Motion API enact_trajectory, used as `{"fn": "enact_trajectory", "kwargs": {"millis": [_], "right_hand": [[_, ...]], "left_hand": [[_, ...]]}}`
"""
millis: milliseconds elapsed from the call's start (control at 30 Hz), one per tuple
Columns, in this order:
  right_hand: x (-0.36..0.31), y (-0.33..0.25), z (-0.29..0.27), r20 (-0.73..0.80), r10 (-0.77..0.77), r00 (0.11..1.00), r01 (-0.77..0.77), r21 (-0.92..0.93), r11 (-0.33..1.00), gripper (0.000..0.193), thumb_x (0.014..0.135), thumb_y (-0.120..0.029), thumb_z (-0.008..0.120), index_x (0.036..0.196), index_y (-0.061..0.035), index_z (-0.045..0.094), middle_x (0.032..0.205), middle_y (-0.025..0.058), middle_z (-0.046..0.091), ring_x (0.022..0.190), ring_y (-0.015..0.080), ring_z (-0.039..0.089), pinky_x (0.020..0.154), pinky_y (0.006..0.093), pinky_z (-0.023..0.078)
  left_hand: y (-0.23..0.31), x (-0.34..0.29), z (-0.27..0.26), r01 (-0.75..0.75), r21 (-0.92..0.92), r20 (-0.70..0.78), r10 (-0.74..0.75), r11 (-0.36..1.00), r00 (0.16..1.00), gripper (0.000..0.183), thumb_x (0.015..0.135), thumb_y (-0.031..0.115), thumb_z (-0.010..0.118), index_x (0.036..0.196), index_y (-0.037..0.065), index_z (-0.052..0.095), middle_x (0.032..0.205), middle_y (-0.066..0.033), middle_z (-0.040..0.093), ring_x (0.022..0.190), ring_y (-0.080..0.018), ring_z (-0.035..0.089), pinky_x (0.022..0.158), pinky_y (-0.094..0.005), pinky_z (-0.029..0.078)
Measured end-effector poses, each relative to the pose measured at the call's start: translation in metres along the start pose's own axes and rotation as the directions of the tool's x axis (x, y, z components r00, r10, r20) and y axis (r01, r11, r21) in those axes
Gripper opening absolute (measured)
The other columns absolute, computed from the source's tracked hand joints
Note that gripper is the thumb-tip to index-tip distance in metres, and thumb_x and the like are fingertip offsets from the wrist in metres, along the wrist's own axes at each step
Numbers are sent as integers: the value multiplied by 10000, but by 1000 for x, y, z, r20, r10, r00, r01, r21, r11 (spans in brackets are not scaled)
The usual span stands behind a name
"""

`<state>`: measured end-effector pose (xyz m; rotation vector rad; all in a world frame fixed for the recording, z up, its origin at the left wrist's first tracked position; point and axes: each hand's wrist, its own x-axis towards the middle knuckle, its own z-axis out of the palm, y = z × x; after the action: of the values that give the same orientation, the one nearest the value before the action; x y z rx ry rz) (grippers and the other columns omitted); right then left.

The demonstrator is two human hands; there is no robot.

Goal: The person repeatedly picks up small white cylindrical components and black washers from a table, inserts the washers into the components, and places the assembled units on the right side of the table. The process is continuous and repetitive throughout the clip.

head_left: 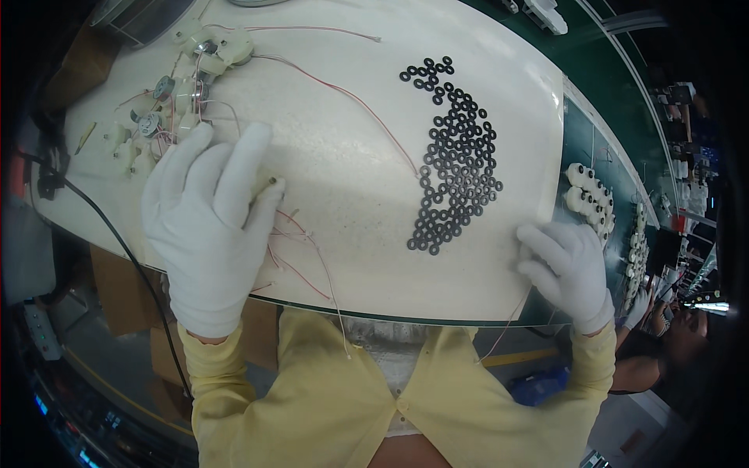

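My left hand [211, 226], in a white glove, is at the left of the white table. Its thumb and fingers close round a small cream plastic motor part [269, 184], mostly hidden by the glove. Thin red and white wires [312, 242] trail from beside the thumb over the table's front edge. My right hand [568, 269], gloved too, is at the table's right edge with its fingers curled. A thin wire [515, 310] hangs from beneath it; what the fingers hold is hidden. Many small black rubber rings [460, 156] lie spread between the hands.
Beyond my left hand lies a pile of small motors with cream housings [195, 86] and wires. Rows of cream parts with black rings [589, 195] stand right of the table. A black cable [117, 234] runs at the left edge. Another person's gloved hand [638, 308] is far right.
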<state>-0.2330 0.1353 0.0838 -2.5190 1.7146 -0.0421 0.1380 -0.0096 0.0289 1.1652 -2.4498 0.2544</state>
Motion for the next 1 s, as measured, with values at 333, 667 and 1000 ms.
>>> {"fn": "enact_trajectory", "kwargs": {"millis": [333, 667, 1000], "right_hand": [[35, -17, 27, -100, -43, 994, 92, 567, 819, 418, 843, -117, 810, 1206, -48, 614, 805, 52, 679, 632, 243, 649, 590, 331, 509], [34, -37, 29, -103, 111, 988, -53, 449, 892, 413, 809, -126, 833, 1174, -56, 654, 824, 26, 691, 662, 226, 634, 651, 333, 497], [40, -50, 38, -212, 25, 977, -15, 48, 999, 456, 749, -305, 881, 1123, -117, 702, 743, -46, 619, 636, 180, 556, 657, 337, 408]], "left_hand": [[30, -19, 1, -77, -311, 36, 92, 947, 995, 499, 702, 197, 790, 1190, 147, 698, 989, -47, 591, 1099, -323, 604, 989, -528, 448], [36, -25, 16, -40, -341, -39, 28, 939, 999, 482, 716, 260, 789, 1178, 147, 710, 879, -30, 562, 1011, -286, 613, 996, -512, 458], [37, -25, 15, -45, -350, -35, 35, 936, 999, 476, 704, 284, 799, 1153, 144, 727, 821, -21, 546, 953, -254, 615, 999, -497, 463]]}}
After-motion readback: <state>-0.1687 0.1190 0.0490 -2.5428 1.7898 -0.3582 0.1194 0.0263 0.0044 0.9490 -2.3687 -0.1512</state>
